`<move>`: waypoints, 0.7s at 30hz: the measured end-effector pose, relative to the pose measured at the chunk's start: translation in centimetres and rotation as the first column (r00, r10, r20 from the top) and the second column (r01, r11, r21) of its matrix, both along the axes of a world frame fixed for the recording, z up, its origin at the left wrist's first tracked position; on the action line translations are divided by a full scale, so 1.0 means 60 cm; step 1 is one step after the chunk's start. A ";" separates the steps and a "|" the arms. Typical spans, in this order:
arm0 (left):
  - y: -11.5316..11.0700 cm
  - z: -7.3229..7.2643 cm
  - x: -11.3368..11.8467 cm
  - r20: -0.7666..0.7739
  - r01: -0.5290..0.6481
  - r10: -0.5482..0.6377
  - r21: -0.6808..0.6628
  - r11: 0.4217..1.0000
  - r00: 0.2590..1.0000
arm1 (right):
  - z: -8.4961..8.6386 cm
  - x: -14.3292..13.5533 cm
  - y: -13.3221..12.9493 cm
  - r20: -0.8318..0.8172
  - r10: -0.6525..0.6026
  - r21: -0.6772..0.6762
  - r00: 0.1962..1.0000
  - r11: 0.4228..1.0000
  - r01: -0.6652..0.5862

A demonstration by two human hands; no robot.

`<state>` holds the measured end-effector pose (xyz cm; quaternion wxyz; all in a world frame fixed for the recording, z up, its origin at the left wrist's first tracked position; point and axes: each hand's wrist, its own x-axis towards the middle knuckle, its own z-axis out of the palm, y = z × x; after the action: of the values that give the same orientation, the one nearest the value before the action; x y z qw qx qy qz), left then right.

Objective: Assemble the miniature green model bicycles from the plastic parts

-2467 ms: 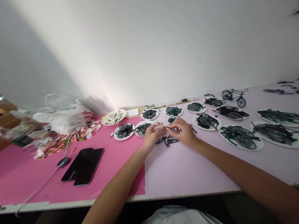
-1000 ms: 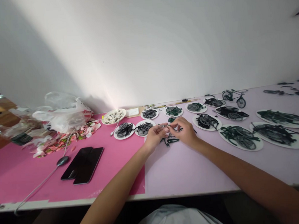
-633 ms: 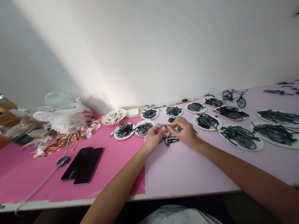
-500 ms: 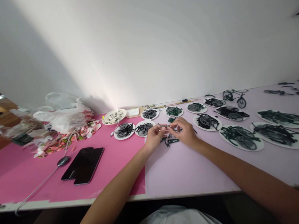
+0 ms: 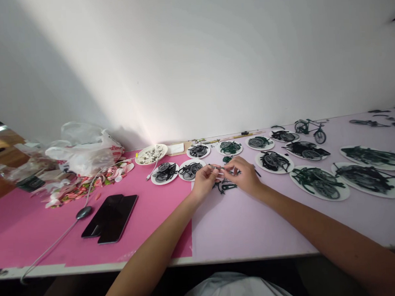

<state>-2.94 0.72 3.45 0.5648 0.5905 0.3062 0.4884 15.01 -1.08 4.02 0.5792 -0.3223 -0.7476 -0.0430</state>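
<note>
Between my fingertips is a thin dark model bicycle part (image 5: 219, 167), too small to tell which part. My left hand (image 5: 203, 181) pinches its left side, and my right hand (image 5: 245, 176) pinches it from the right. Both hands hover over the table, fingers closed and nearly meeting. Loose black bicycle parts (image 5: 230, 186) lie on the table just below them, partly hidden by my hands. A white plate of bicycle parts (image 5: 191, 170) sits just left of my left hand, and another plate of parts (image 5: 274, 162) is right of my right hand.
Several more plates of parts (image 5: 319, 183) spread to the right. An assembled toy bicycle (image 5: 311, 130) stands at the back right. On the left are two dark phones (image 5: 117, 219), a cable with a dark puck (image 5: 84, 212), a plastic bag (image 5: 82, 148) and scattered pink pieces (image 5: 71, 193).
My hands stay in nearly the same place, still pinching the small part. The view has shifted very slightly; nothing else has visibly moved.
</note>
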 end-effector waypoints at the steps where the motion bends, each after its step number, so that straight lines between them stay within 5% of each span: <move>1: 0.000 0.000 0.000 -0.002 -0.003 0.003 -0.002 1.000 1.000 | 0.000 0.000 0.000 0.002 -0.001 -0.005 1.000 1.000 0.001; 21: -0.004 0.006 -0.004 0.041 0.019 -0.019 0.007 1.000 0.999 | 0.002 -0.003 -0.003 0.012 0.026 -0.006 1.000 1.000 -0.026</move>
<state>-3.16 0.50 3.79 0.5736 0.5850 0.2874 0.4961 14.85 -1.27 4.11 0.5740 -0.3140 -0.7554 -0.0351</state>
